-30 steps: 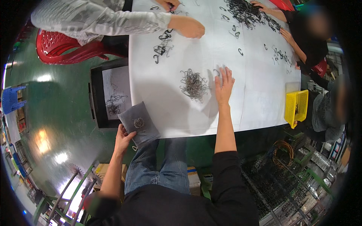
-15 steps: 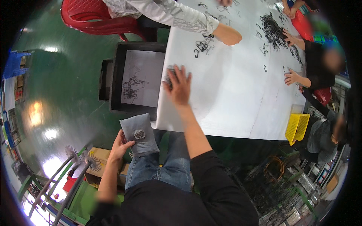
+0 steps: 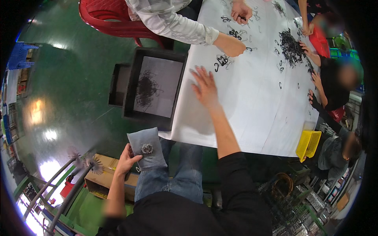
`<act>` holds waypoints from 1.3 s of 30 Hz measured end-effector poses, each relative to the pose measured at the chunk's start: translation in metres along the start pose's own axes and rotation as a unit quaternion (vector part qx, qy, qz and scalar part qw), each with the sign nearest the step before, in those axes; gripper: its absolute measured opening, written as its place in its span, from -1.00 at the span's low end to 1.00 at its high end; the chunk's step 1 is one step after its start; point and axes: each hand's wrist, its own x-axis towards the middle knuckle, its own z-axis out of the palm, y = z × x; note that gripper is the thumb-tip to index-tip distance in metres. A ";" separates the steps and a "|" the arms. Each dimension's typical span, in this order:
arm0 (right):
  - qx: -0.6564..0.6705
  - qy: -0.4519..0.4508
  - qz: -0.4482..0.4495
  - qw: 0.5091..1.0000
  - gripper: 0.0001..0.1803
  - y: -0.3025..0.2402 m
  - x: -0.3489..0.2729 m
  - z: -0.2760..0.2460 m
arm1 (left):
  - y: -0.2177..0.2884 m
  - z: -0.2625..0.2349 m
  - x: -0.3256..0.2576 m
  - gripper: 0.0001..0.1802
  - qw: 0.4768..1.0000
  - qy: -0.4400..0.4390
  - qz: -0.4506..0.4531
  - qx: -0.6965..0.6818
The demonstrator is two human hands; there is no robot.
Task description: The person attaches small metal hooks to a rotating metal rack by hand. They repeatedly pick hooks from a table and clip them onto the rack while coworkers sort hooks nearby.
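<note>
The fingers of my left hand (image 3: 125, 160) are closed on the edge of a grey pad (image 3: 147, 158), above my legs. Farther, the fingers of my right hand (image 3: 206, 89) spread wide and hold nothing, over the white desk (image 3: 248, 122), near a black tray (image 3: 151, 119) containing dark hooks (image 3: 146, 88). Beyond, more hooks lie beside a co-worker's hand (image 3: 231, 45).

Left hand (image 3: 126, 160): I lose some fingertips behind the grey pouch (image 3: 148, 157). Right hand (image 3: 205, 88) blurs. Top edge crops red chair (image 3: 112, 26).
</note>
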 end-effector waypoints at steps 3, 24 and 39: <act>-0.038 -0.006 -0.031 0.999 -0.54 0.060 0.015 -0.022 | -0.006 0.006 0.006 -0.32 1.000 -0.008 -0.009 0.006; -0.259 0.160 0.540 0.785 -0.33 0.242 -0.240 -0.219 | 0.046 0.120 0.042 -0.26 0.990 -0.113 -0.035 0.080; 0.122 -0.075 0.091 0.986 -0.43 -0.099 -0.019 0.007 | 0.015 0.109 0.027 -0.37 0.985 -0.110 -0.001 0.131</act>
